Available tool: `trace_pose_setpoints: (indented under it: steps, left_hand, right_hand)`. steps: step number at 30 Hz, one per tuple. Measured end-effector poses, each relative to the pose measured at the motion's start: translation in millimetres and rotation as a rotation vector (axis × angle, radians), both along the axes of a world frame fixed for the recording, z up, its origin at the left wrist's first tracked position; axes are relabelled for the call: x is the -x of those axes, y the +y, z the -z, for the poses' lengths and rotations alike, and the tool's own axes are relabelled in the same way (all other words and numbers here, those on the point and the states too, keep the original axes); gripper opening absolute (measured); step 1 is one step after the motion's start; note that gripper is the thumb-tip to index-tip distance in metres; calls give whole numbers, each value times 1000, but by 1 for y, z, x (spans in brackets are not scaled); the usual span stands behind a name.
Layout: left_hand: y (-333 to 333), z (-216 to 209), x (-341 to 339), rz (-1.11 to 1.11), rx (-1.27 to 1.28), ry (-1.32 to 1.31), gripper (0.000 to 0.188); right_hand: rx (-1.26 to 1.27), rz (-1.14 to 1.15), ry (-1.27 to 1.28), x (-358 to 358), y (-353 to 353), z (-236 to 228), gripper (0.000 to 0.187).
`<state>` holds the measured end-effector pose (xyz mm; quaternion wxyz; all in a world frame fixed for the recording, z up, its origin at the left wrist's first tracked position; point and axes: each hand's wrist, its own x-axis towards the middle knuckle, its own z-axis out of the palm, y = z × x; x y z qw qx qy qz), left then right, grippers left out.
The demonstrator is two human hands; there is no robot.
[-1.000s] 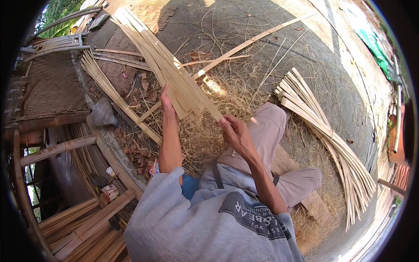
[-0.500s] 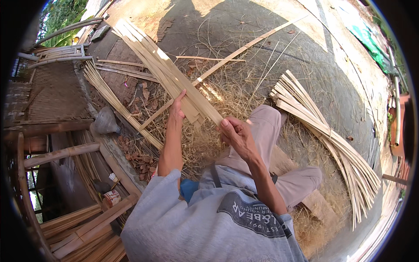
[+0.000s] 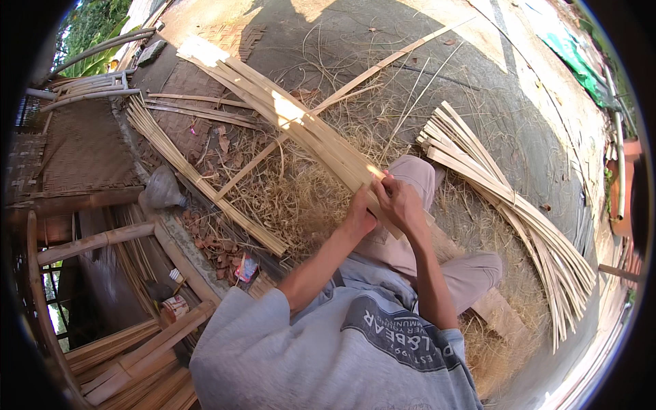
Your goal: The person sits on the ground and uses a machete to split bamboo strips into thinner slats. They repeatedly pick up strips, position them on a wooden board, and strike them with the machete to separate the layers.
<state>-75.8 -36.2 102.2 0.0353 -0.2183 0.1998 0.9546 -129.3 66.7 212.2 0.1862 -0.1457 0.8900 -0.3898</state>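
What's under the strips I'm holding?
A long slat shows on both sides of the strips, passing beneath, with shavings around. Anything directly below is covered.

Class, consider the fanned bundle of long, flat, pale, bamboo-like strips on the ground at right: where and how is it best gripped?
The fanned, pale strip bundle is probably best gripped around its middle, where it narrows while both ends splay. Come from above, closing across its diagonal length, since its upper side lies uncovered.

Shavings (image 3: 307, 205) littering the ground (image 3: 543, 164) mark an outdoor workshop.
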Motion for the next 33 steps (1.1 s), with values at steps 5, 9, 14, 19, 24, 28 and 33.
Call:
trace_pose_setpoints:
  steps: [5, 9, 14, 19, 24, 28, 33]
  left_hand:
    - [5, -31, 14, -118, -188, 65, 86]
    - [2, -37, 15, -138, -198, 114, 89]
    - [-2, -18, 6, -21, -24, -50, 65]
    - [-10, -14, 3, 111, 174, -161, 54]
    - [-19, -6, -6, 141, 579, -181, 71]
    - [-24, -7, -11, 266, 888, -325, 77]
    - [-45, -30, -29, 603, 1024, -266, 84]
  right_hand:
    - [-57, -55, 147, -5, 19, -17, 34]
    - [-85, -37, 249, -8, 20, -26, 26]
    - [-159, -87, 471, -4, 24, -2, 50]
    - [-356, -235, 92, -3, 21, 15, 103]
    - [-500, -189, 125, -17, 4, 14, 114]
    - [-447, -96, 198, -25, -2, 36, 99]
    - [-352, -150, 49, -30, 16, 23, 81]
